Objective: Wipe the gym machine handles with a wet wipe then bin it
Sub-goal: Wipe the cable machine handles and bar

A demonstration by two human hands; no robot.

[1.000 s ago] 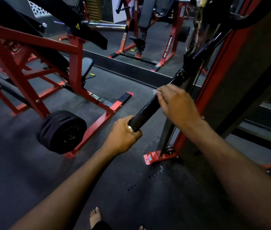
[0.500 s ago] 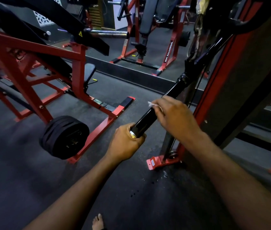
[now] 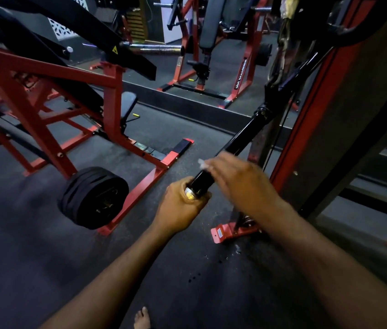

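Black and glossy, the handle of the cable machine is seen slanting from its metal-capped near end up and away to a joint beside the machine's upright. That capped end is gripped by the left hand, whose fingers are curled round it. Just above it, the right hand is laid over the bar with its fingers wrapped across the top; the hand is blurred. A small white corner of the wet wipe is visible at the fingertips, held against the bar; the rest of it is hidden under the hand.

Behind the handle, the red upright of the cable machine is found, with its red foot plate on the dark rubber floor below the right forearm. Dark drops are scattered on the floor near that foot.

To the left, well apart from the hands, a red-framed machine is set, with a stack of black weight plates low on its near side and a small black seat pad further back. Another red machine is seen beyond a raised floor edge. A bare foot is visible at the bottom edge.
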